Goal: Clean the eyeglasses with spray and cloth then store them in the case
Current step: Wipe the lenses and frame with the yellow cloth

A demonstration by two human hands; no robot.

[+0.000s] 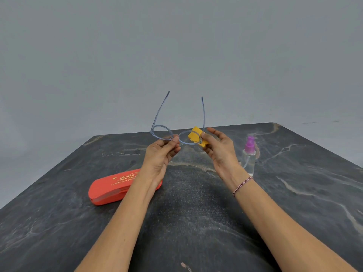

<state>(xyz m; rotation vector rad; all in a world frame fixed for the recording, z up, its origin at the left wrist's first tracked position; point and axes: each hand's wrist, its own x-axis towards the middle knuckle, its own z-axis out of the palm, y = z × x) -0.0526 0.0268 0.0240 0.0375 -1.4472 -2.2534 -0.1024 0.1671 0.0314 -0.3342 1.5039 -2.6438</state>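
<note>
I hold the blue-framed eyeglasses point(162, 130) up over the table, temples unfolded and pointing away from me. My left hand point(163, 152) pinches the frame at the bridge. My right hand point(217, 147) presses a small yellow cloth point(194, 136) against the right lens, thumb on the near side. The red eyeglass case point(110, 188) lies shut on the table at the left, partly hidden behind my left forearm. The clear spray bottle point(249, 156) with a purple nozzle stands upright at the right, just beyond my right wrist.
The dark marble-patterned table point(196, 213) runs under both arms; its far edge is just behind the glasses. A plain grey wall point(176, 55) fills the background.
</note>
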